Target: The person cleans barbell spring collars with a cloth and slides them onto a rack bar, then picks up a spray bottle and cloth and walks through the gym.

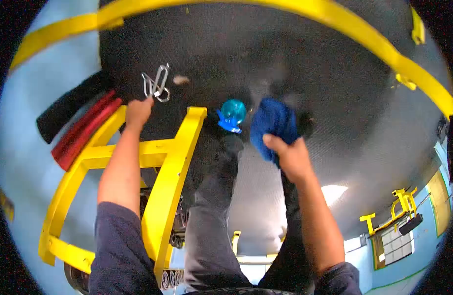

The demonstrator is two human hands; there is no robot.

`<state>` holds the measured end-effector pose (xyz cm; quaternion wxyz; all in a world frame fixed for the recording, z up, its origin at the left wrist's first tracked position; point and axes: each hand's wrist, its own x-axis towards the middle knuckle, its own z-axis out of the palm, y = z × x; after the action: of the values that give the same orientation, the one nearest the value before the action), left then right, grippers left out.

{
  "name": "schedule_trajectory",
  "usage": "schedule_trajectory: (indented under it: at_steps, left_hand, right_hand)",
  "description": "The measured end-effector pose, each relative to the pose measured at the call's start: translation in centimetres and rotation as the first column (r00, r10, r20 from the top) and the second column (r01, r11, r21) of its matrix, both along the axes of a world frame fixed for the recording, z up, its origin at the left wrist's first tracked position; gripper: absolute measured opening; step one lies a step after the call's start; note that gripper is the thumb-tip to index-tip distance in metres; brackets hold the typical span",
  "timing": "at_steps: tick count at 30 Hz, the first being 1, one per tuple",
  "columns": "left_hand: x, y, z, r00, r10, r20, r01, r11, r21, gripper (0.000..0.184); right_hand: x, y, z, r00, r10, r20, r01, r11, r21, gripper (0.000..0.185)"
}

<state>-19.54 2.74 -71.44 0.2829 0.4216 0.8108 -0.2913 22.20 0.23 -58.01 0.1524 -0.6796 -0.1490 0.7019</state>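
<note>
My left hand [139,115] is closed around the near end of a silver metal piece with bent bars and a ring [158,84], held over the dark floor. Its exact kind is unclear. A folded blue cloth [274,125] is gripped in my right hand [294,156], with the thumb lying on top. Between my hands, a translucent teal bottle with a blue trigger-like top [232,114] is on the floor, just left of the cloth and touching neither hand.
Yellow metal frame bars [173,172] rise beside my left forearm. Black, grey and red rolls [84,130] lie against them on the left. A small pale object [181,79] is on the dark floor [349,98]. A curved yellow bar [329,14] crosses the far side.
</note>
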Motion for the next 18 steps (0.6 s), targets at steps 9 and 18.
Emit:
schedule_trajectory:
  at_steps: [9, 18]
  left_hand:
    - [16.9, 6.7, 31.8, 0.907, -0.054, 0.418, -0.027, 0.982, 0.186, 0.05]
    - [33.8, 4.9, 64.2, 0.649, -0.207, 0.732, -0.276, 0.832, 0.481, 0.037]
  right_hand:
    - [5.9, 3.0, 23.4, 0.993, 0.118, 0.013, -0.113, 0.911, 0.396, 0.03]
    - [12.9, 3.9, 45.5, 0.995, -0.097, 0.001, 0.025, 0.271, 0.962, 0.04]
